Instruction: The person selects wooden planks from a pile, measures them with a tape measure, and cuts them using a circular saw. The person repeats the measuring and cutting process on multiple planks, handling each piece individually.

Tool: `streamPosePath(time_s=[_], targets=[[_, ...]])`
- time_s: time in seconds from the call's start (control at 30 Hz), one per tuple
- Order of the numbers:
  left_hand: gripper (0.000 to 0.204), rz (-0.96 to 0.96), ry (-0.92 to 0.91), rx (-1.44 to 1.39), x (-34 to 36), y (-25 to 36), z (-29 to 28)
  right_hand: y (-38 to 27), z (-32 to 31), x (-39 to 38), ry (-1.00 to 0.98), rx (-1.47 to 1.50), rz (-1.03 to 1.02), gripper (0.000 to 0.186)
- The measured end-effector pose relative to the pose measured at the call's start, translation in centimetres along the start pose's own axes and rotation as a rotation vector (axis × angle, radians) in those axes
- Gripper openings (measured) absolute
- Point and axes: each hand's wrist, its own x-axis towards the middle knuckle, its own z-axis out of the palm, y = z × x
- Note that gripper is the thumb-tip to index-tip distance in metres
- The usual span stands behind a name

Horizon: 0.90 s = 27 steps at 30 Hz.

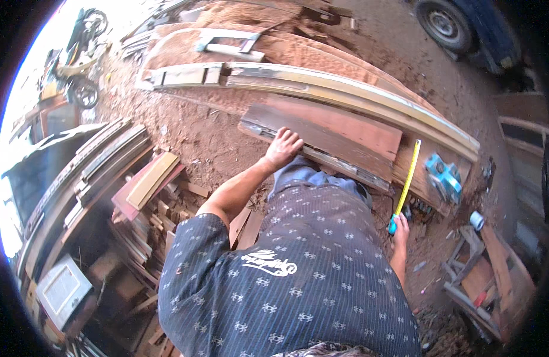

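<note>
- Dirt ground [191, 128] spreads around the work, with a motorbike [84, 74] at upper left and a wheel [444, 25] at upper right.
- At centre frame, the brown board [346, 140] lies on the table [422, 191], with a pinker board [369, 132] just behind it.
- Left hand [284, 146]: fingers curled over the brown board's near edge, gripping it.
- Right hand [400, 231], right of centre: fingers closed round the tape [393, 224].
- Done: its yellow blade is drawn out, pointing up the frame.
- Not done: the blade stands to the boards' right, not along them; any marks are too small to tell.
- Blue power tool [444, 178], at right, is in neither hand.
</note>
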Motion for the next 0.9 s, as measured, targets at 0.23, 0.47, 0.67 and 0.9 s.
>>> streamPosePath(time_s=[0.23, 0.47, 0.67, 0.9], targets=[[0.018, -0.128, 0.086, -0.006, -0.6, 1.6, 0.5, -0.1, -0.9, 1.9, -0.027, -0.123, -0.121, 0.045], [0.027, -0.175, 0.183, -0.038, 0.6, 2.4, -1.1, -1.4, -0.3, 2.1, -0.043, -0.119, -0.029, 0.044], [0.031, -0.13, 0.214, 0.066, 5.2, 3.4, -2.0, 0.9, -0.8, 4.6, -0.085, -0.174, -0.065, 0.044], [0.018, -0.089, 0.086, -0.035, 8.1, 2.3, -1.7, 0.4, -0.3, 5.1, -0.075, -0.163, -0.095, 0.046]])
